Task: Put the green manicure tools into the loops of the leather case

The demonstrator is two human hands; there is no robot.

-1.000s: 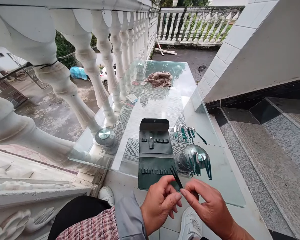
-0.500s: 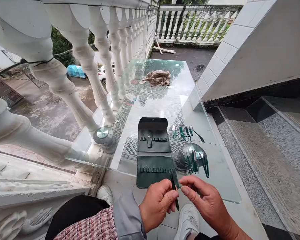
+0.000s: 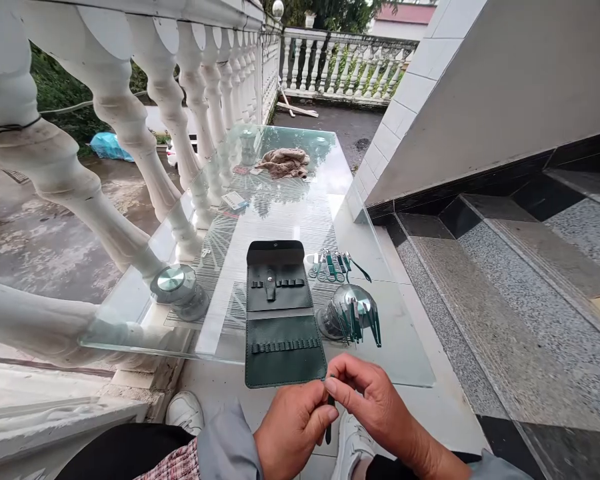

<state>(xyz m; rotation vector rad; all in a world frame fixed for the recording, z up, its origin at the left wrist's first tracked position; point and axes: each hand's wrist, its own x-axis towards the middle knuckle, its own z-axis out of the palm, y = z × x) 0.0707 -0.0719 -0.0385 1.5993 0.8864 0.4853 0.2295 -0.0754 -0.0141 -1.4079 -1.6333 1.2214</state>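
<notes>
My left hand (image 3: 291, 427) is closed around a slim dark green tool (image 3: 329, 433), whose lower end sticks out below the fingers. Its kind is mostly hidden by my hands. The fingertips of my right hand (image 3: 373, 399) pinch together at the tool's upper end. Just beyond my hands lies an unfolded dark green manicure case (image 3: 280, 371), its elastic loops unfilled. To its right, a bunch of slim green and silver tools (image 3: 353, 321) rests on the glass. Farther up are small scissors and nail clippers (image 3: 339, 263) in a row.
The glass table (image 3: 220, 347) stands on round metal-capped legs (image 3: 173, 279). A crumpled brown cloth (image 3: 284, 163) and a small card (image 3: 235, 201) lie toward its far end. White balusters (image 3: 130, 120) run along the left; stone steps (image 3: 450, 287) rise on the right.
My right hand has come in to the tool, and its fingers have closed on the upper end. The view has turned a little to the right.
</notes>
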